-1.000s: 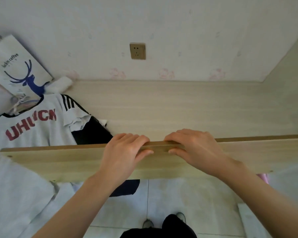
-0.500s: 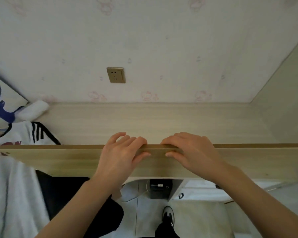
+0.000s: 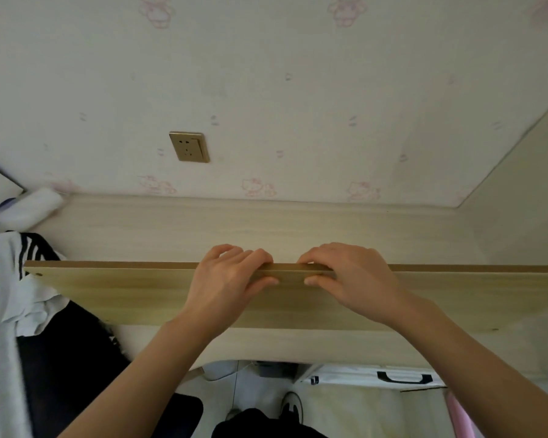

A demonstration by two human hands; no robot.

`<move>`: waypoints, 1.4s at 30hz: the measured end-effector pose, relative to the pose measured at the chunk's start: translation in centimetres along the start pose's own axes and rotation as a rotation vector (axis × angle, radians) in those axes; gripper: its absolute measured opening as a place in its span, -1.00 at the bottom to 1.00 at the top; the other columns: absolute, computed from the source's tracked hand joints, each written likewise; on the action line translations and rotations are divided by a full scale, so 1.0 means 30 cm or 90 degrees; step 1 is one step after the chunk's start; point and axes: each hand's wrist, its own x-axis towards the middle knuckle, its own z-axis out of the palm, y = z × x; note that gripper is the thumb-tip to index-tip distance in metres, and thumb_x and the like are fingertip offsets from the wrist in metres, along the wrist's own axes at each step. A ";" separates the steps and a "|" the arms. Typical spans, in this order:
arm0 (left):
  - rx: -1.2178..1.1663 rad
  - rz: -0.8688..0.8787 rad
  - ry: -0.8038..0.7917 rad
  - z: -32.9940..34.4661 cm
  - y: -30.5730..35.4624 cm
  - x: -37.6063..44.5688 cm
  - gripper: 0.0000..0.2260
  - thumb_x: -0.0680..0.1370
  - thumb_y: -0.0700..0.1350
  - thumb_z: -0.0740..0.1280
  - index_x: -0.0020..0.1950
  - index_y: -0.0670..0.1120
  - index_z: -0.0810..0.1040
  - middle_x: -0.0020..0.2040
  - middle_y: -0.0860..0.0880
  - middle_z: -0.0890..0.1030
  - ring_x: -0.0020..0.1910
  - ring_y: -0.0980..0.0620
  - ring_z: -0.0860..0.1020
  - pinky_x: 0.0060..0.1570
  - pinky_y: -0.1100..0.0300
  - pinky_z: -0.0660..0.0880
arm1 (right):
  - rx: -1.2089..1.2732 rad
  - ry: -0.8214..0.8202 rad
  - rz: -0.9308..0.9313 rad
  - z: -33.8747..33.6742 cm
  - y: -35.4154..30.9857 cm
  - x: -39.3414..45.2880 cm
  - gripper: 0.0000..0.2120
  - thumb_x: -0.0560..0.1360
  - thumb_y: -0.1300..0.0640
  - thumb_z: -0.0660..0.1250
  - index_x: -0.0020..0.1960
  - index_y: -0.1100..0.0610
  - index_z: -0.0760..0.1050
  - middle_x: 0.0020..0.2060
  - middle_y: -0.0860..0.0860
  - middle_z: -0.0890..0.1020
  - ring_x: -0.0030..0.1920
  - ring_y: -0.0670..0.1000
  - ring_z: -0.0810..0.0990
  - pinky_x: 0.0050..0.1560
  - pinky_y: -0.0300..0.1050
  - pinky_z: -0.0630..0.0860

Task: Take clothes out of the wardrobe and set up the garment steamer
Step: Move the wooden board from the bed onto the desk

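**Both hands on the board edge**

Centre frame: a long pale wood board (image 3: 114, 295) runs left to right across the view, top edge brown. Left hand (image 3: 231, 279) sits on that edge just left of centre, fingers curled over the far side, thumb pressed on the near face. Right hand (image 3: 348, 276) is just beside it, same hold: fingers over the top, thumb flat on the near face. The two hands are close but not touching; a short stretch of edge shows between them. Both forearms come up from the bottom corners.

Left edge: the clothes. A white shirt (image 3: 0, 327) with black sleeve stripes and a red mark lies at mid-left, partly under the board's left end. A black garment (image 3: 67, 368) sits beside and below it, lower left. Whether these hang or lie flat cannot be told.

Upper half: wall (image 3: 298, 90) with faint pink cartoon print. A brass-coloured socket (image 3: 189, 147) is set in it, upper left of centre. A white roll (image 3: 32, 208), blurred, lies at far left where the wall meets a pale wood surface (image 3: 266, 226) behind the board.

Bottom: a shoe (image 3: 290, 406) on the floor, centre. A white bag (image 3: 377, 403) with a black handle (image 3: 404, 378) at lower right. Pink cloth (image 3: 459, 415) at its right side.
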 end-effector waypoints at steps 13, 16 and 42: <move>-0.037 -0.030 -0.070 0.114 -0.112 0.058 -0.72 0.49 0.26 0.15 -0.08 0.10 0.51 -0.38 0.16 0.55 -0.44 0.15 0.46 -0.37 0.27 0.35 | 0.007 -0.090 0.019 0.051 0.060 0.138 -0.68 0.57 -0.12 0.22 0.31 -0.15 0.47 0.05 -0.13 0.60 0.06 -0.06 0.53 -0.01 -0.07 0.46; -0.040 -0.028 -0.072 0.138 -0.147 0.070 -0.77 0.48 0.23 0.27 -0.08 0.09 0.51 -0.38 0.15 0.55 -0.44 0.15 0.47 -0.37 0.25 0.38 | 0.022 -0.094 0.029 0.078 0.082 0.181 -0.65 0.56 -0.12 0.25 0.33 -0.14 0.47 0.05 -0.12 0.60 0.06 -0.04 0.53 -0.02 -0.09 0.45; 0.019 -0.226 -0.217 0.448 -0.488 -0.039 -0.33 0.52 -0.02 0.38 0.56 -0.03 0.14 0.58 -0.02 0.10 0.56 -0.05 0.00 0.48 -0.14 0.08 | -0.017 -0.120 0.163 0.366 0.285 0.583 -0.30 0.36 -0.32 0.38 0.33 0.05 0.31 0.22 0.03 0.43 0.26 0.09 0.36 0.30 0.06 0.25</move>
